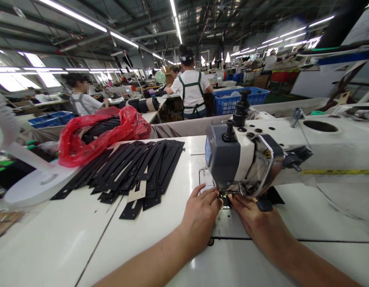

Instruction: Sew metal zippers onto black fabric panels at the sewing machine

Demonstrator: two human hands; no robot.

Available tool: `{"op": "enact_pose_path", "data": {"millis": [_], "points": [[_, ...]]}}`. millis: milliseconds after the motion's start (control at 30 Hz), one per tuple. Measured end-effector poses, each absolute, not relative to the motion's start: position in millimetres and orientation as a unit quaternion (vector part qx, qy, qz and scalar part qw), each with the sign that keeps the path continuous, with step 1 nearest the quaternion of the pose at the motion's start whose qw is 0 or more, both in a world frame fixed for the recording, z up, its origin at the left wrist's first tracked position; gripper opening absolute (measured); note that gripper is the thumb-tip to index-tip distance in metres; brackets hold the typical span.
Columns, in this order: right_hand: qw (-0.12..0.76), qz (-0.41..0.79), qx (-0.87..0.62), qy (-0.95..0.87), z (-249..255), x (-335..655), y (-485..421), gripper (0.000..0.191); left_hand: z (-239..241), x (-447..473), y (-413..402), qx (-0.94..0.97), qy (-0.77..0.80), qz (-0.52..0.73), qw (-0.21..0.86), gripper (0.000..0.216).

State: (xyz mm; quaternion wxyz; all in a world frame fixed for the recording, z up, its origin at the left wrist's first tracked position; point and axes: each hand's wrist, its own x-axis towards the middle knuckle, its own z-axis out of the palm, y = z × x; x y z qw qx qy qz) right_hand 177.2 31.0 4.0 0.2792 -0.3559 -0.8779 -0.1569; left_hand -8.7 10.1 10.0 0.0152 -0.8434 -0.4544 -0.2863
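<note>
My left hand (202, 211) rests on the sewing machine's bed just left of the needle area, its fingers bent and close together. From the other side, my right hand (258, 217) reaches in under the head of the sewing machine (232, 155), with its fingertips near those of the left. Whatever lies between the fingertips is small, dark and mostly hidden by the hands and the machine head. A black flat piece (275, 195) pokes out beyond my right hand, behind the head. Left of the machine, many black slotted strips (133, 167) lie in an overlapping pile.
A red plastic bag (79, 139) with dark contents sits behind the pile. A white fan (41, 179) stands at the left. Beyond the table are a blue crate (240, 99), a person in a green-strapped apron (192, 89) and another seated person (84, 97).
</note>
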Motion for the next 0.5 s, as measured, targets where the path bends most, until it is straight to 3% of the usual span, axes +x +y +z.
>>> {"op": "enact_pose_path", "data": {"millis": [267,500], "points": [[0.273,-0.147,-0.341,-0.887,14,189,43,0.025,6,-7,15,-0.837,-0.454,-0.306,0.021,0.011],[0.231,-0.312,-0.327,-0.861,15,240,6,0.027,19,-6,-11,-0.854,-0.440,-0.276,0.027,0.015]]}}
